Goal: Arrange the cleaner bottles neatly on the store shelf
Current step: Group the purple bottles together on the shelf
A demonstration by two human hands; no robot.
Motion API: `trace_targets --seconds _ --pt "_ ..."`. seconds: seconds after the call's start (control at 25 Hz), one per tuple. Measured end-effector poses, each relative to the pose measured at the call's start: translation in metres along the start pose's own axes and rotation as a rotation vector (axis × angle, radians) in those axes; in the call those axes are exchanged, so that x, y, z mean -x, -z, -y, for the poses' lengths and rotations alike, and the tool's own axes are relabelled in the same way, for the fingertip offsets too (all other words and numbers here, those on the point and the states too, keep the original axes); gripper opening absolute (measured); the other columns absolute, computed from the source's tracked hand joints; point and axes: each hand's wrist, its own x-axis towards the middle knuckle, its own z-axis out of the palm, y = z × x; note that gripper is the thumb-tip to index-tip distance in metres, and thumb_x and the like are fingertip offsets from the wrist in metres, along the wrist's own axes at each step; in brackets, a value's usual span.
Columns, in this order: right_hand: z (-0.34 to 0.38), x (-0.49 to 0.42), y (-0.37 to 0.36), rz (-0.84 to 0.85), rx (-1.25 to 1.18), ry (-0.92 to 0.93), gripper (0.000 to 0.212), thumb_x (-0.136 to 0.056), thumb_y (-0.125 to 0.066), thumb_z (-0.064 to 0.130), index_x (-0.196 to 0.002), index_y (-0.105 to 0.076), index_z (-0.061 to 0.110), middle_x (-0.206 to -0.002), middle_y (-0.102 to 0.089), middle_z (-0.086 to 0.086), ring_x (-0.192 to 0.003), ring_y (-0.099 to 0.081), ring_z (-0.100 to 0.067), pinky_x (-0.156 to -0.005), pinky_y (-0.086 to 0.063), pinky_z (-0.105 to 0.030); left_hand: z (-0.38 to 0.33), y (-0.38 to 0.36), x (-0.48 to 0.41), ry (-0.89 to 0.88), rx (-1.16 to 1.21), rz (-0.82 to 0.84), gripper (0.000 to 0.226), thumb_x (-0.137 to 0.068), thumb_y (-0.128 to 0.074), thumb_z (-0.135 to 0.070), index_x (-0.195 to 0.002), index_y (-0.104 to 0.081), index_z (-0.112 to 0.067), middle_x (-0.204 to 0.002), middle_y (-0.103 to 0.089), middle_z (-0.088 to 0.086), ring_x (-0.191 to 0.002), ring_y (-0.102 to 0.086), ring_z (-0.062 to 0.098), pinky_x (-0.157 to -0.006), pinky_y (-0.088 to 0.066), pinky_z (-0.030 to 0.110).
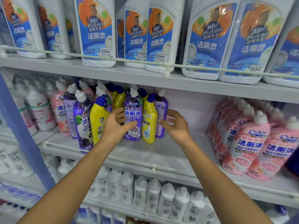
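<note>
the cleaner bottles are glossy plastic with bent, angled necks and ribbed caps, crowded into a loose cluster on the left half of the middle shelf (161, 152), a smooth pale grey board with a thin white rail (129, 160) along its front edge. at the cluster's front stands a purple bottle (133, 117) with a white cap and a slick printed label showing grapes. a yellow bottle (149, 120) with a blue cap leans just beside it on the right, and a second yellow bottle (98, 120) stands on its left. colours are mixed and several necks tilt different ways. both my bare forearms reach up from below. my left grip (117, 125) is released, fingers fanned out toward the gap beside the purple bottle, thumb lying across its lower label; i cannot tell whether it presses. my right grip (175, 123) is also released, palm turned inward, fingers loosely bent, fingertips close to a rear purple bottle (161, 113) at the cluster's right edge. well apart to the right, pink bottles (247, 143) stand in rows. big white jugs (97, 29) with blue labels line the shelf above, and plain white bottles (153, 193) fill the one below.
</note>
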Motion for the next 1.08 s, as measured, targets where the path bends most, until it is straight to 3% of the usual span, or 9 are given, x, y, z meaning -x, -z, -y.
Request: trace_targets --seconds 0.12,0.24,0.36,0.48,0.6,0.76,0.96,1.08 --pt "0.012 -0.024 -0.001 -0.057 -0.028 0.013 0.047 -0.082 -0.084 0.025 -0.124 -0.062 0.020 -0.114 -0.068 0.005 -0.105 -0.067 -0.019 -0.092 -0.057 -0.033 -0.018 -0.006 -0.021 -0.032 0.023 -0.049 0.074 -0.075 -0.088 -0.008 -0.139 -0.050 -0.010 -0.126 -0.061 0.006 -0.113 -0.063 0.019 -0.084 -0.054 0.021" --pt "0.019 -0.054 -0.004 -0.106 -0.124 -0.018 0.048 -0.079 -0.086 0.022 -0.120 -0.062 0.020 -0.117 -0.068 0.002 -0.102 -0.068 -0.019 -0.092 -0.057 -0.033 -0.034 -0.015 -0.046 -0.091 0.013 -0.096 0.069 -0.077 -0.085 -0.004 -0.137 -0.051 -0.004 -0.118 -0.060 0.007 -0.105 -0.063 0.015 -0.077 -0.053 0.011" --pt "0.022 -0.086 -0.005 -0.162 -0.065 -0.018 0.061 -0.079 -0.086 0.034 -0.131 -0.060 0.016 -0.119 -0.064 0.005 -0.104 -0.065 -0.015 -0.094 -0.054 -0.029 -0.045 -0.023 -0.075 -0.077 0.011 -0.148 0.070 -0.074 -0.086 -0.001 -0.135 -0.051 0.001 -0.116 -0.061 0.012 -0.105 -0.061 0.020 -0.081 -0.053 0.021" --pt "0.008 -0.108 -0.013 -0.129 -0.054 -0.045 0.061 -0.076 -0.087 0.038 -0.128 -0.063 0.017 -0.121 -0.068 0.002 -0.107 -0.067 -0.017 -0.099 -0.054 -0.034 -0.039 -0.026 -0.094 -0.102 -0.054 -0.158 0.067 -0.059 -0.094 -0.020 -0.115 -0.059 -0.010 -0.114 -0.070 0.013 -0.102 -0.069 0.025 -0.086 -0.059 0.036" --pt "-0.009 -0.117 -0.023 -0.076 -0.016 -0.061 0.053 -0.070 -0.087 0.046 -0.112 -0.071 0.019 -0.110 -0.074 -0.001 -0.103 -0.070 -0.022 -0.097 -0.056 -0.043 -0.028 -0.030 -0.096 -0.140 -0.148 -0.121 0.040 -0.062 -0.091 -0.018 -0.093 -0.065 -0.018 -0.103 -0.075 0.012 -0.096 -0.073 0.028 -0.089 -0.060 0.045" --pt "-0.022 -0.113 -0.028 -0.084 -0.020 -0.030 0.053 -0.078 -0.083 0.046 -0.122 -0.068 0.021 -0.114 -0.072 0.001 -0.106 -0.068 -0.021 -0.100 -0.054 -0.039 -0.015 -0.033 -0.097 -0.219 -0.304 -0.075 0.036 -0.073 -0.087 -0.010 -0.105 -0.070 -0.007 -0.101 -0.076 0.010 -0.088 -0.071 0.018 -0.076 -0.056 0.025" --pt "-0.012 -0.103 -0.015 -0.039 0.073 0.019 0.042 -0.080 -0.083 0.047 -0.112 -0.067 0.024 -0.105 -0.070 0.007 -0.099 -0.066 -0.016 -0.094 -0.052 -0.029 -0.012 -0.018 -0.091 -0.190 -0.492 0.074 0.063 -0.070 -0.086 -0.038 -0.124 -0.061 -0.020 -0.116 -0.073 0.002 -0.103 -0.069 0.023 -0.090 -0.057 0.040" --pt "-0.009 -0.082 0.002 -0.026 0.061 0.046 0.033 -0.080 -0.084 0.041 -0.107 -0.069 0.028 -0.102 -0.073 0.009 -0.094 -0.069 -0.014 -0.093 -0.056 -0.032 -0.010 -0.011 -0.083 -0.205 -0.537 0.125 0.065 -0.073 -0.088 -0.038 -0.127 -0.057 -0.021 -0.118 -0.072 0.001 -0.105 -0.068 0.024 -0.090 -0.057 0.040"
